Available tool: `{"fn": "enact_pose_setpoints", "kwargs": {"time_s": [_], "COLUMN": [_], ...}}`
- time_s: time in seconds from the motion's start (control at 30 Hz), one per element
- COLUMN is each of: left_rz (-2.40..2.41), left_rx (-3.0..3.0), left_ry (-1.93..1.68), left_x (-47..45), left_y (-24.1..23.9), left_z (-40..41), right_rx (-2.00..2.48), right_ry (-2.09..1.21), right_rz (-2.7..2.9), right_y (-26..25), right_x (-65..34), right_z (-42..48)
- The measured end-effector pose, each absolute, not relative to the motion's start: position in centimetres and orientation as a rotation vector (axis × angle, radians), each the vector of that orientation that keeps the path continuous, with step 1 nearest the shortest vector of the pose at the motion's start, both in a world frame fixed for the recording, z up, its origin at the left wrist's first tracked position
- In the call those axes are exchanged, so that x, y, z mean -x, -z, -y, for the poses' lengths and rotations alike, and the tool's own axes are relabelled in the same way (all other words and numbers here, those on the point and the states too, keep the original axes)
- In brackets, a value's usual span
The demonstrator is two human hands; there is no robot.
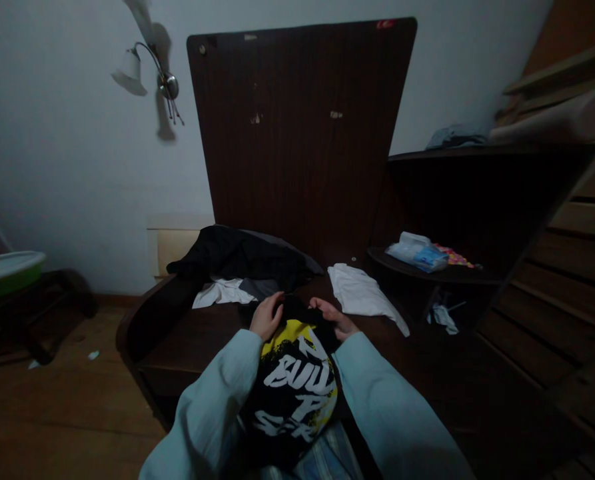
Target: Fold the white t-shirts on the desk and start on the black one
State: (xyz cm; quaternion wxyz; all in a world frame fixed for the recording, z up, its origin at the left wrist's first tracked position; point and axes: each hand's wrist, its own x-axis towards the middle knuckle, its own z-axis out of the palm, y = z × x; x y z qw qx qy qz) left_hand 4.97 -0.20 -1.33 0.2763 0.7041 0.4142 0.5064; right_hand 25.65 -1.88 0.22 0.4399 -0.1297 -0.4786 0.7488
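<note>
A black shirt (297, 380) with yellow splashes and white lettering hangs down in front of me, over my lap. My left hand (268, 315) is closed on its upper left edge. My right hand (333, 319) pinches the upper right edge, thumb and fingers together on the dark cloth. Just beyond my hands, a folded white garment (362, 292) lies to the right on the dark wooden surface. Behind my left hand are a white cloth (221, 293) and a heap of black clothing (247, 257).
A wooden armrest (140, 310) bounds the left side. On the right, a corner shelf (477, 275) holds a plastic packet (417, 252). A tall dark board (302, 133) stands behind, beside a wall lamp (130, 72). A green basin (10, 275) is at far left.
</note>
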Motion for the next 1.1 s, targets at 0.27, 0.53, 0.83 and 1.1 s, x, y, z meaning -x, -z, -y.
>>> {"fn": "enact_pose_setpoints", "kwargs": {"time_s": [0.27,0.53,0.83,1.1], "left_rz": [-1.352,-1.773,-1.746,-1.742], "left_rx": [-1.967,-2.222,-2.534,-1.817], "left_ry": [-1.122,-0.618,-0.863,-1.84], "left_x": [-5.4,-5.5,-5.0,-3.1], "left_y": [1.8,1.3,1.1,2.0], "left_z": [-0.3,0.2,0.5,-1.3], "right_rx": [0.397,0.56,0.779,1.12], "right_ry": [-1.542,-1.332,-1.313,-1.068], "right_rz": [0.807,0.66,0.802,1.21], "right_y": [-0.1,1.6,1.6,2.0], "right_x": [-25.4,-26.2,-25.8,-24.7], "right_z": [0.5,-1.8,-1.3,-1.2]}}
